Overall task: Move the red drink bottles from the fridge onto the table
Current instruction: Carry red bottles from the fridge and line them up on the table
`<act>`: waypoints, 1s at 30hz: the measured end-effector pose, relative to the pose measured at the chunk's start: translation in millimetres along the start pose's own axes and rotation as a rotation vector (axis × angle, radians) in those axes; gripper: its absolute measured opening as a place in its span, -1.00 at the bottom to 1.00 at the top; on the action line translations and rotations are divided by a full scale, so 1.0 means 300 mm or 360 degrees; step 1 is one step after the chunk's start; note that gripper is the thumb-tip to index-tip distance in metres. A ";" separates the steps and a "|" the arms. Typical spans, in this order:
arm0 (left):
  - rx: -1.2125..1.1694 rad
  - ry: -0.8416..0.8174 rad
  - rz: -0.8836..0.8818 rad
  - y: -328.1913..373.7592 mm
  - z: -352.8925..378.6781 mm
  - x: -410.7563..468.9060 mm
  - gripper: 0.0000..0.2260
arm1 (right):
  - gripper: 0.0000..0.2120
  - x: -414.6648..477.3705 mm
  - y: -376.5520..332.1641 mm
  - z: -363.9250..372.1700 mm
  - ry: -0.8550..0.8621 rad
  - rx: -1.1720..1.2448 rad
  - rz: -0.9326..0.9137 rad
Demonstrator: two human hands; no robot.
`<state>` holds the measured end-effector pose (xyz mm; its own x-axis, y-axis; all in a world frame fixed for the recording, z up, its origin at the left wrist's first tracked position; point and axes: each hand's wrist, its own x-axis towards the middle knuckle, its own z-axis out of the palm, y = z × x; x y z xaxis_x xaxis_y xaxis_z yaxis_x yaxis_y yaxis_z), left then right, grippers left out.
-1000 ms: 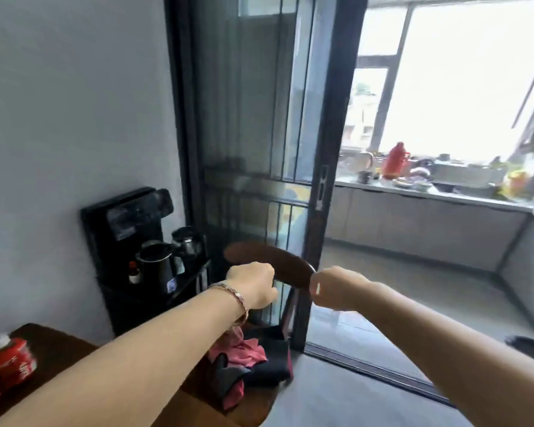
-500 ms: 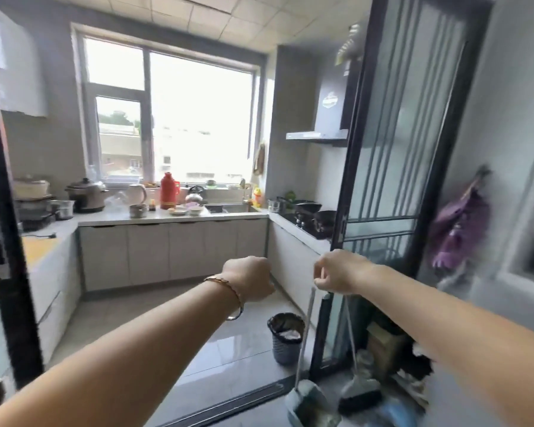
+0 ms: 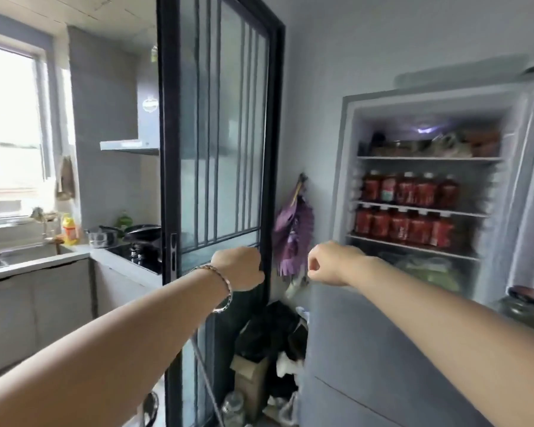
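The fridge (image 3: 343, 180) stands open on the far right. Red drink bottles (image 3: 404, 229) stand in two rows inside it. The left hand (image 3: 239, 268) and right hand (image 3: 330, 263) are stretched out in front, side by side, fingers curled into fists, holding nothing.

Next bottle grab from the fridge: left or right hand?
Right, probably. The right hand is on the side of the open fridge and its red bottles; the left hand sits further off, in front of the glass door. Both are empty fists.
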<state>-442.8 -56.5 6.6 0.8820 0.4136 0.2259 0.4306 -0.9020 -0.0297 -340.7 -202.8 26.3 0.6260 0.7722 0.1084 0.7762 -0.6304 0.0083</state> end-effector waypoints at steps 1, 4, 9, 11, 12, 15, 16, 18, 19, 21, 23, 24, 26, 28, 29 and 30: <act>0.0006 0.0016 0.0018 0.009 -0.003 0.034 -0.74 | -0.80 0.029 0.026 -0.001 0.0011 0.0002 0.0023; -0.0029 0.0104 0.0194 0.089 0.023 0.315 -0.73 | -0.79 0.174 0.186 -0.015 0.0067 0.0035 0.0197; -0.0087 0.0219 0.0461 0.257 0.037 0.768 -0.75 | -0.80 0.398 0.485 -0.037 0.0115 0.0027 0.0543; -0.0071 0.0250 0.0594 0.349 0.051 0.920 -0.75 | -0.83 0.472 0.625 -0.049 0.0160 0.0008 0.0645; -0.0012 0.0252 0.0647 0.382 0.056 0.970 -0.75 | -0.85 0.495 0.674 -0.054 0.0181 -0.0010 0.0670; -0.0082 0.0285 0.0677 0.490 0.098 1.146 -0.78 | -0.86 0.589 0.835 -0.051 0.0205 -0.0060 0.0779; -0.0116 0.0304 0.0680 0.521 0.104 1.196 -0.78 | -0.86 0.619 0.885 -0.052 0.0223 -0.0071 0.0813; -0.0157 0.0356 0.0727 0.602 0.130 1.309 -0.76 | -0.86 0.692 1.004 -0.040 0.0266 -0.0078 0.0863; -0.0161 0.0376 0.0751 0.643 0.139 1.366 -0.76 | -0.86 0.728 1.062 -0.036 0.0280 -0.0117 0.0863; -0.0208 0.0399 0.0766 0.717 0.148 1.459 -0.78 | -0.85 0.793 1.168 -0.034 0.0314 -0.0195 0.0879; -0.0317 0.0411 0.0774 0.803 0.154 1.570 -0.81 | -0.85 0.868 1.293 -0.039 0.0381 -0.0211 0.0908; -0.0365 0.0413 0.0781 0.855 0.151 1.631 -0.82 | -0.86 0.913 1.371 -0.047 0.0425 -0.0200 0.0930; -0.0395 0.0444 0.0791 0.972 0.130 1.772 -0.80 | -0.85 1.016 1.556 -0.075 0.0584 -0.0147 0.0966; -0.0411 0.0490 0.0796 1.033 0.111 1.860 -0.81 | -0.74 1.098 1.685 -0.100 0.0706 -0.0017 0.1021; -0.0432 0.0508 0.0800 1.067 0.107 1.905 -0.81 | -0.61 1.142 1.752 -0.106 0.0769 0.0078 0.1063; -0.0449 0.0522 0.0802 1.097 0.102 1.946 -0.81 | -0.46 1.185 1.813 -0.111 0.0815 0.0202 0.1123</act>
<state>219.6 -108.1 98.8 0.8391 -0.0862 0.5371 -0.1252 -0.9915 0.0365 301.5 -273.8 102.5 0.8760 0.0565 0.4791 0.2426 -0.9100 -0.3362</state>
